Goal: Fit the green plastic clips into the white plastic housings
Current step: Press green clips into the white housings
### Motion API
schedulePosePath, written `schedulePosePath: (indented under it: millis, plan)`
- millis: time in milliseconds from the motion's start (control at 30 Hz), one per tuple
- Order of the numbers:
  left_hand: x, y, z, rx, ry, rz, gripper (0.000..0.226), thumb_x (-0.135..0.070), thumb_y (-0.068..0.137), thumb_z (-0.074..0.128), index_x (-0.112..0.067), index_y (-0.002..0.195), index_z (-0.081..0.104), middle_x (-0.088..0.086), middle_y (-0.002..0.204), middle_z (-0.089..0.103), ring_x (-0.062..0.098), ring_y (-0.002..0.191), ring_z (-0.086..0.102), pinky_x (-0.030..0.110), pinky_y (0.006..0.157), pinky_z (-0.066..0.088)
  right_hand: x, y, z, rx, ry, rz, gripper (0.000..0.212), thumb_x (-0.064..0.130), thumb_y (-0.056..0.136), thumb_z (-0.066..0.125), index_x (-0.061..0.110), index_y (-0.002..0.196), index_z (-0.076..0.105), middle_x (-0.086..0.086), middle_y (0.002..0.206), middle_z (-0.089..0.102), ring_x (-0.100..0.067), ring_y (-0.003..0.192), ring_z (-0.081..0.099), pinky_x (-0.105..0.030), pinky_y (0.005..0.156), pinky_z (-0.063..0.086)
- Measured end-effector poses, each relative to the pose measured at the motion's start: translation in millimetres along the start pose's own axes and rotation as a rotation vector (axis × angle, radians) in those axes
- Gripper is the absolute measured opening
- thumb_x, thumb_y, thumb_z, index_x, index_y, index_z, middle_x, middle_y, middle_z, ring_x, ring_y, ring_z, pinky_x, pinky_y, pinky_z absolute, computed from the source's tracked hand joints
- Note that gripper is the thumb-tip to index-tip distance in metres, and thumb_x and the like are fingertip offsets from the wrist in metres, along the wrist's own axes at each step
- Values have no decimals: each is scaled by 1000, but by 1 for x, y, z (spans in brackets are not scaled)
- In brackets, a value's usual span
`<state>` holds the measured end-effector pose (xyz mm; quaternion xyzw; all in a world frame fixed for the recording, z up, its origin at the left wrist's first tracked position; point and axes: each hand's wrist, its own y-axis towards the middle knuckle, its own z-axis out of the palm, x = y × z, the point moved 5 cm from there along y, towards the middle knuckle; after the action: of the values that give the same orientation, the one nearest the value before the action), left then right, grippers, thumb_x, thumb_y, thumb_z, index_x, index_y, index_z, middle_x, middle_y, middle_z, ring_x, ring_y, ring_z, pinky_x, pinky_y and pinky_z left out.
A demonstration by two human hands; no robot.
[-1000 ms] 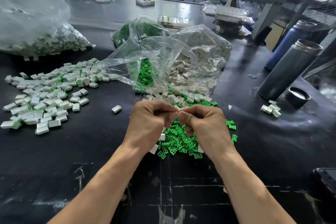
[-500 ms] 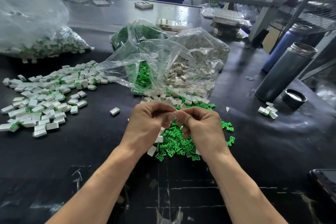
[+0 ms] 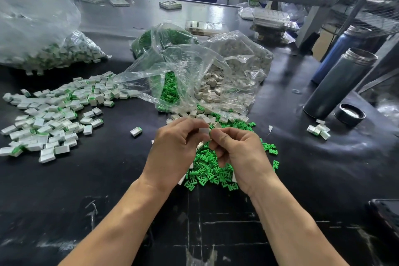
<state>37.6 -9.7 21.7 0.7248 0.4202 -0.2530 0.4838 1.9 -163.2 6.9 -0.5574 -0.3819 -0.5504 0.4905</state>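
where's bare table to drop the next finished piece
Bare black table lies left of the left hand, between the finished pile and the green clips, beside a lone piece. Also bare right of the clips, before the flask. Crowded at the bags.

Bright, even light, sheen on the black table (image 3: 323, 157), wide-angle bowing at edges, sharp focus.

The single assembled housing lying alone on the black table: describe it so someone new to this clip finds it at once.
Start at the big spread of finished pieces on the black table's left side. Between that spread and the left hand lies one white housing with a green end. Unlike its neighbours, it touches no other piece.
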Motion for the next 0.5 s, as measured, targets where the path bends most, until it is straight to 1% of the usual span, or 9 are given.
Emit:
schedulePosePath:
  millis: [67,133,233,333,400,500]
  plan:
    - [-3,-2,1,-34,32,33,19,-7,86,79,-16,102,78,-11,95,73,6,89,70,29,81,57,-2,-2,3,-6,62,17,15,12,96,72,4,83,74,-6,66,67,-12,51,52,-22,43,43]
    - [-6,-4,2,-62,50,57,19,-4,86,78,-14,103,77,-8,94,73,8,88,70,30,80,57,-4,-3,5,-5,115,34,15,11,95,72,4,82,74,-7,66,66,-13,51,53,-22,43,43]
    - [-8,-4,2,-64,37,65,20,-3,86,78,-15,103,78,-9,94,72,5,87,69,24,80,56,-4,-2,4,9,151,50,14,10,94,72,4,81,75,-8,66,66,-13,51,53,-22,42,44]
    - [-6,-1,4,-8,-9,55,19,-4,84,79,-17,98,79,-14,93,72,1,90,68,16,80,53,-2,0,-3,30,87,56,13,11,92,73,2,84,76,-9,66,67,-13,50,52,-23,42,44]
    - [-6,-1,5,8,-50,31,20,-4,83,79,-19,96,79,-16,90,72,3,89,68,15,79,52,1,2,-7,22,31,24,13,11,93,73,3,83,77,-8,66,67,-13,50,52,-24,43,44]
    - [-6,0,8,31,-200,-83,24,-3,84,80,-24,96,78,-16,91,73,4,84,70,14,75,52,7,4,-9,-21,-52,-69,16,9,96,70,4,83,77,-5,65,67,-12,51,52,-25,43,47]
